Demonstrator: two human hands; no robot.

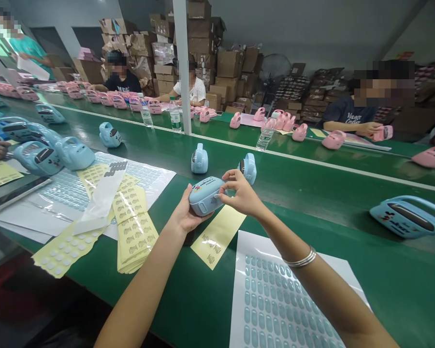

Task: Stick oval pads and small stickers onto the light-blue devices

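My left hand (185, 215) cups a light blue plastic casing (206, 195) with a cartoon print, held above the green table. My right hand (241, 193) pinches at the casing's right end, fingertips pressed on it; whether a sticker is under them I cannot make out. A yellow sticker backing strip (217, 237) lies on the table just below the hands. A white sheet of pale blue oval stickers (275, 299) lies under my right forearm, which wears a silver bracelet.
Two blue casings (199, 159) (249, 167) stand just beyond the hands, another (408, 216) at the right. Yellow label sheets (134, 232) and clear sticker sheets lie left, with several blue casings (54, 154). People sit across with pink casings and water bottles (265, 135).
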